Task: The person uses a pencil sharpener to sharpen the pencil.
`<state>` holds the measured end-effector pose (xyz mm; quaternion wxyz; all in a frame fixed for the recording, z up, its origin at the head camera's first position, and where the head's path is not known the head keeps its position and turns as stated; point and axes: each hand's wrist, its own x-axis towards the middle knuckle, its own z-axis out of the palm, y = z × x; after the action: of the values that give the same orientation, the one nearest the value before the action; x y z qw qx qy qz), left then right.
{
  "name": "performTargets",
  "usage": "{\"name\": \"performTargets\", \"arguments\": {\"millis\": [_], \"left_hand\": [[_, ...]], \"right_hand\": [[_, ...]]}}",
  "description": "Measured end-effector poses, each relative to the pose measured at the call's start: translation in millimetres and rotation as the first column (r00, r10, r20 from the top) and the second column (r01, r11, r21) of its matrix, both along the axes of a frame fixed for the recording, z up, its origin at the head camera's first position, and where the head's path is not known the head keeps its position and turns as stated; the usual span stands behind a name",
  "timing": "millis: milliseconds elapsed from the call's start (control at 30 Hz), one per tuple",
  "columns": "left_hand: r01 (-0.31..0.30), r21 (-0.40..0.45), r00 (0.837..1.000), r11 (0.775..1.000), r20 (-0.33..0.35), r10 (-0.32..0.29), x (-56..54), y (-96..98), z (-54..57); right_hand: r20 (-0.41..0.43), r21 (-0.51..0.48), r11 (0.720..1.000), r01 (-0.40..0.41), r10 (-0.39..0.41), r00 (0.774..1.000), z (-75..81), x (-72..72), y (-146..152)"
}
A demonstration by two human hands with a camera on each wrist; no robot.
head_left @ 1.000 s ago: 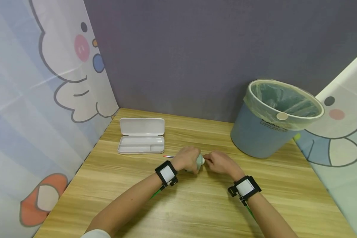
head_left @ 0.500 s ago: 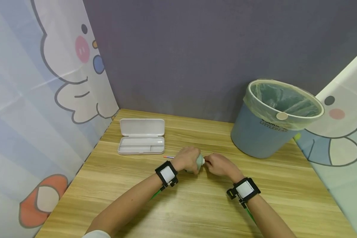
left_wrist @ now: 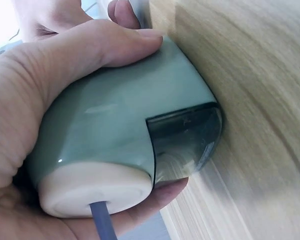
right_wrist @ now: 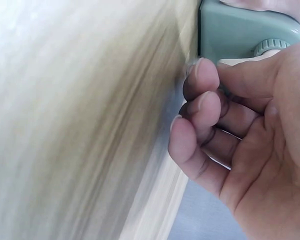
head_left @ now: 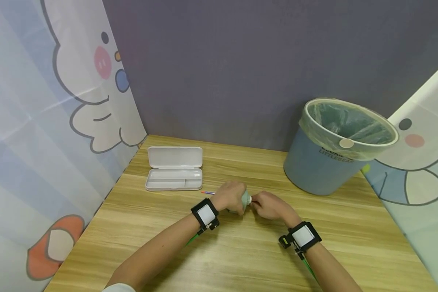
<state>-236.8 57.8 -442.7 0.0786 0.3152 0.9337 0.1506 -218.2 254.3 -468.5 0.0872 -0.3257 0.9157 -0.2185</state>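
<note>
A rounded green pencil sharpener (left_wrist: 105, 110) lies on the table, with a dark see-through shavings drawer (left_wrist: 187, 142) on one side. My left hand (head_left: 230, 196) grips its body, thumb across the top. Out of the cream-coloured front face comes a blue-grey pencil (left_wrist: 105, 222); its thin reddish and blue end also shows left of the hand in the head view. At the opposite end sits a white crank part (right_wrist: 250, 60) beside a ribbed green ring (right_wrist: 271, 46). My right hand (head_left: 268, 205) has its fingers curled at this crank, whose handle they mostly hide.
An opened white pencil case (head_left: 174, 184) with divided compartments lies to the left, its lid laid back. A blue bin (head_left: 310, 162) with a plastic liner stands at the back right. A dark grey wall bounds the table behind.
My right hand has shifted slightly down and towards me at the crank end. The left hand and the sharpener hold their place, while the head view tilts a little.
</note>
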Motion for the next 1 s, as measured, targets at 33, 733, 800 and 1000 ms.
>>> {"name": "performTargets", "arguments": {"millis": [33, 733, 800, 1000], "left_hand": [[-0.002, 0.001, 1.0, 1.0, 0.003, 0.002, 0.3, -0.1, -0.2], [-0.045, 0.015, 0.997, 0.999, 0.058, 0.044, 2.4, 1.5, 0.9], [-0.05, 0.015, 0.997, 0.999, 0.059, 0.049, 1.8, 1.3, 1.2], [-0.056, 0.004, 0.997, 0.998, 0.051, 0.056, 2.1, 0.8, 2.8]], "right_hand": [[-0.002, -0.002, 1.0, -0.003, 0.003, 1.0, -0.1, 0.6, 0.1], [0.106, -0.077, 0.996, -0.033, 0.041, 0.994, -2.8, 11.3, 2.4], [0.135, -0.11, 0.993, -0.038, 0.053, 0.989, -2.2, 13.0, 2.3], [0.16, -0.166, 0.983, -0.073, 0.1, 0.982, -2.7, 16.6, 3.9]]}}
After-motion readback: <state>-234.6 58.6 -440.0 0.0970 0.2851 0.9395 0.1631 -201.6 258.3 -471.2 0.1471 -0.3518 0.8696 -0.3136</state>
